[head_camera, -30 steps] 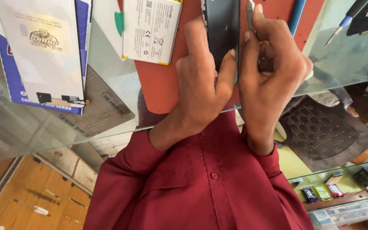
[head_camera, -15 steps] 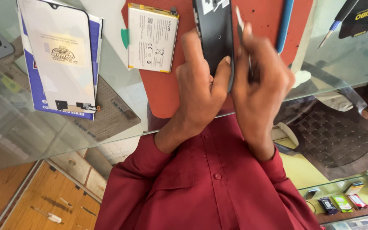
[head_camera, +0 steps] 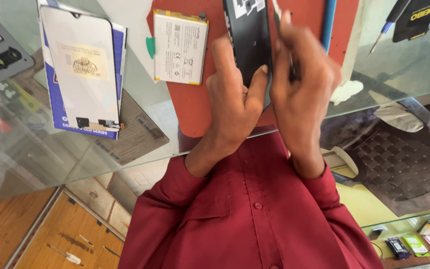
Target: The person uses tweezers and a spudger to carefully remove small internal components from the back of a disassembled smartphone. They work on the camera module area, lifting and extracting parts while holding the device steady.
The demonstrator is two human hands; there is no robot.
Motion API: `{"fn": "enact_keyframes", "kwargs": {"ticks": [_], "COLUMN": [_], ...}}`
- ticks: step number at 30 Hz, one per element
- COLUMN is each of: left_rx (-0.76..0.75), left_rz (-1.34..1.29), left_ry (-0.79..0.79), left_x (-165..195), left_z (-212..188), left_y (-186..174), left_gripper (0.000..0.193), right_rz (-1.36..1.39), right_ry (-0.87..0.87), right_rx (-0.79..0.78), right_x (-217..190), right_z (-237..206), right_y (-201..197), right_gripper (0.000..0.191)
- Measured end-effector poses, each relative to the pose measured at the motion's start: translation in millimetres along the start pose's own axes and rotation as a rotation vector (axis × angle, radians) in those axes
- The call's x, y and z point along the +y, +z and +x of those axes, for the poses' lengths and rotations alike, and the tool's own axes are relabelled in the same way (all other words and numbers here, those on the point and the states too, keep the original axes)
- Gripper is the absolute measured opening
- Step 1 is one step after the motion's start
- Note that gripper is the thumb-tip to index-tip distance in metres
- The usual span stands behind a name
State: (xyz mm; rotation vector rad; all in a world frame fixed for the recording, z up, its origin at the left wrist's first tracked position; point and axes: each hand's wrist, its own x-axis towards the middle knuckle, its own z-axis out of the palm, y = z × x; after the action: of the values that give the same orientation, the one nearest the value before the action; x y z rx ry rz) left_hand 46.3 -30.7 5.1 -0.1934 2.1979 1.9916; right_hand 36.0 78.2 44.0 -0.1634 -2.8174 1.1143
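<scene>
Fingers of the left hand [head_camera: 235, 104] are curled against the dark phone body [head_camera: 249, 40], which lies on the red mat [head_camera: 195, 109] at about twelve o'clock in the view; the thumb is pressed on its right edge. A thin tool [head_camera: 278, 10] is pinched in the closed right hand [head_camera: 302, 89], at the phone's one o'clock side. A white battery [head_camera: 179, 47] rests just beside the phone at nine o'clock, and a boxed screen [head_camera: 83, 69] lies farther out on the glass counter [head_camera: 26, 149].
</scene>
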Motion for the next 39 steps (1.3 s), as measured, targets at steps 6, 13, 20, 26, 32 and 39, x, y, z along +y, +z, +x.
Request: {"fn": "enact_keyframes", "kwargs": {"ticks": [6,13,20,26,32,39], "left_rx": [0.007,-0.003,-0.011,-0.019,-0.057,-0.05], "left_rz": [-0.001,-0.026,-0.012,0.004,-0.07,0.022], "left_ry": [0.04,0.008,0.03,0.052,0.068,0.055], "left_x": [-1,-2,-3,-4,-1,-3], "left_z": [0,1,0,0,1,0], "left_y": [1,1,1,1,0,0], "left_gripper": [0.043,0.041,0.043,0.041,0.04,0.039], "right_rz": [0.029,0.163,0.468,0.542,0.545,0.603], "right_ry": [0.02,0.253,0.372,0.321,0.371,0.445], "right_rx": [-0.022,-0.065,-0.11,-0.134,-0.102,-0.089], "right_x": [4,4,18,22,14,9], "right_z": [-1,-3,-7,6,-3,14], "right_y": [-2,-13,-15,-17,-25,-25], "right_gripper": [0.007,0.012,0.01,0.015,0.017,0.015]}}
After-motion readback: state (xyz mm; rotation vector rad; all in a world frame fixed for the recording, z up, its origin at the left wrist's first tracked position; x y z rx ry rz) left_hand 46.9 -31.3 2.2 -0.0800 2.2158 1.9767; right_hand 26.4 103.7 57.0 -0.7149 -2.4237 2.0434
